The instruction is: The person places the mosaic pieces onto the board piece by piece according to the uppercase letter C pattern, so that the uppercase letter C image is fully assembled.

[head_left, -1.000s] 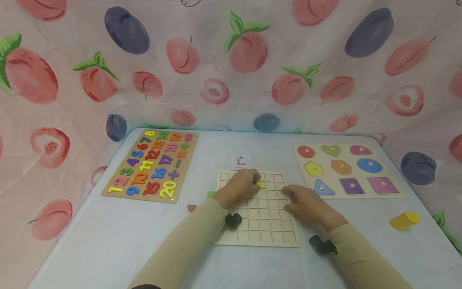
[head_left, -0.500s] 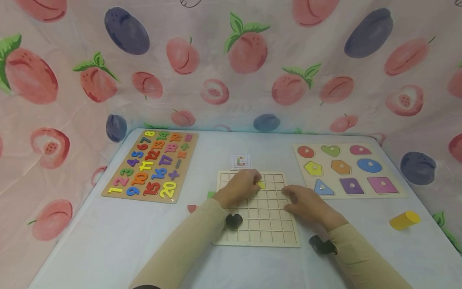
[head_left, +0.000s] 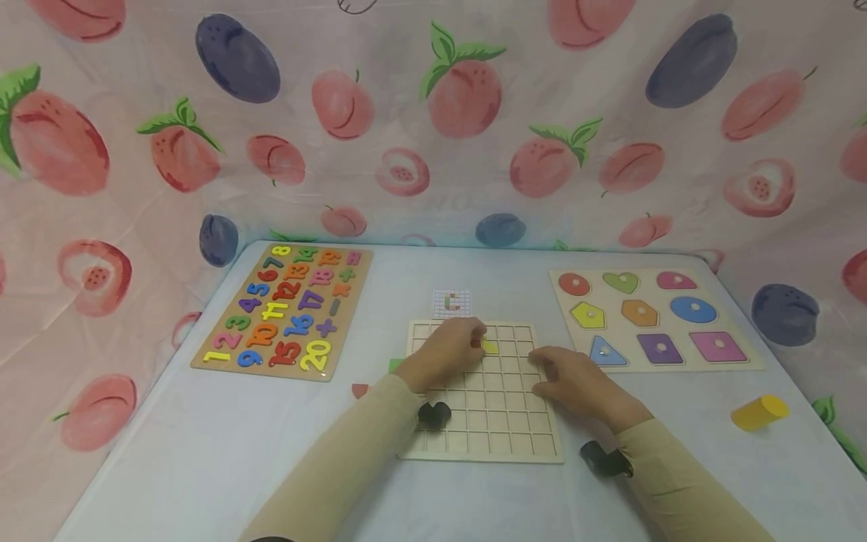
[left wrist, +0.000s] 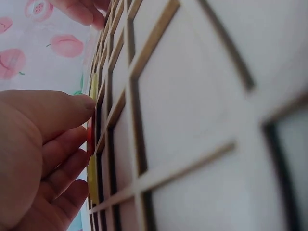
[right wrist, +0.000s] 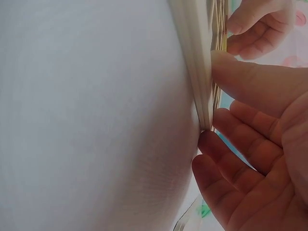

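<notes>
Head view softly lit; wrist views dimmer, near grid board [left wrist: 187, 106] blurred.

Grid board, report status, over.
Left hand at red tile beside yellow tile, grip unclear. Right hand touching right edge of grid board. Left sleeve hides some squares from head view.

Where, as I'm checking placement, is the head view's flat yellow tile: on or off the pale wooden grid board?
On: the yellow tile covers part of the grid board; exact seating is unclear.
</notes>
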### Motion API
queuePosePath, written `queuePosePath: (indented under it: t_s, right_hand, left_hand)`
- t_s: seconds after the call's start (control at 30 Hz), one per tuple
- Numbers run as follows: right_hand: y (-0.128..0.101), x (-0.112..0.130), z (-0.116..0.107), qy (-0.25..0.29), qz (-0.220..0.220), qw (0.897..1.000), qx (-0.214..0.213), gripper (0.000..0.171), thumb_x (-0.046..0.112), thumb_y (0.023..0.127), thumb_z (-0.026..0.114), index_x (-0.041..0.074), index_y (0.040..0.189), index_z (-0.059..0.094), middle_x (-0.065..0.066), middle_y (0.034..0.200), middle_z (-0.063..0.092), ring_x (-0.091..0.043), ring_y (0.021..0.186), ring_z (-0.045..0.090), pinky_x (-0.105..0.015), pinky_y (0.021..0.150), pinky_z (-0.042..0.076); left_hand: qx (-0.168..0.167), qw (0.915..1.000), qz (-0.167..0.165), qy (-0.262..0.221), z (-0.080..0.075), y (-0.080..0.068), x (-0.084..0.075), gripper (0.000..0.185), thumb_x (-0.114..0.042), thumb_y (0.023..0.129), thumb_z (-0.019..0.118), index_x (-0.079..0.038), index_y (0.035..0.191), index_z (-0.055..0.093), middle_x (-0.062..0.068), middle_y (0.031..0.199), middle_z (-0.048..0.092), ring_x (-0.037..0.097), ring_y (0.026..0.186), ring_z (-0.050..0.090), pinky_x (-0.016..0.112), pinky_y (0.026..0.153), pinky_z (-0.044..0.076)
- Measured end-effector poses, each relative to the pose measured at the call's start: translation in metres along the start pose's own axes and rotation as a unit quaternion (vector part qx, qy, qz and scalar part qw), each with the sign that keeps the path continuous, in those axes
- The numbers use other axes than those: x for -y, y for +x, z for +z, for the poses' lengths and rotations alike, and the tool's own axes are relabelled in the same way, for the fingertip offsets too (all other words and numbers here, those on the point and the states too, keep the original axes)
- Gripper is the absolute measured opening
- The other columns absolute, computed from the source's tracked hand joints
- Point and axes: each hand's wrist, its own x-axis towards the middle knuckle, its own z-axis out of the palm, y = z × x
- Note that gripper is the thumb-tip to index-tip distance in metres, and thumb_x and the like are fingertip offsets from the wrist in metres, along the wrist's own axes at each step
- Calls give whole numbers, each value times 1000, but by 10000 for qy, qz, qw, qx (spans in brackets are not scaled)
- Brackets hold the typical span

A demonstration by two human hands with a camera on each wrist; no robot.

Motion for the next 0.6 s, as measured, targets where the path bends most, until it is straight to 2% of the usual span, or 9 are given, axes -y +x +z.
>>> queuePosePath:
  t_s: [0.17, 0.43, 0.6]
  right_hand:
    - [1, -1, 0, -10, -28, 10000, -23, 54, 13, 87, 75, 0, 136, 57, -19, 140, 56, -41, 134, 45, -56, 109, 36]
    - [1, -1, 1, -13, -12, 10000, -10, 53, 13, 87, 74, 0, 136, 57, -19, 140, 56, -41, 134, 45, -57, 109, 35]
    - [1, -1, 1, -21, 2, 10000, -4, 54, 14, 87, 74, 0, 136, 57, -19, 140, 55, -41, 134, 45, -56, 109, 35]
  left_hand:
    - [-58, 10000, -46, 8, -7, -3, 8, 36, -18, 94, 68, -6, 129, 63, 6, 124, 66, 16, 113, 61, 32, 98, 48]
    - [-114, 9994, -307, 136, -25, -9, 25, 34, -13, 92, 67, -5, 125, 65, 8, 124, 66, 24, 118, 61, 38, 100, 48]
    - [-230, 9987, -451, -22, -38, -20, 33, 35, -16, 93, 69, -4, 126, 64, 10, 127, 65, 28, 122, 58, 41, 103, 46]
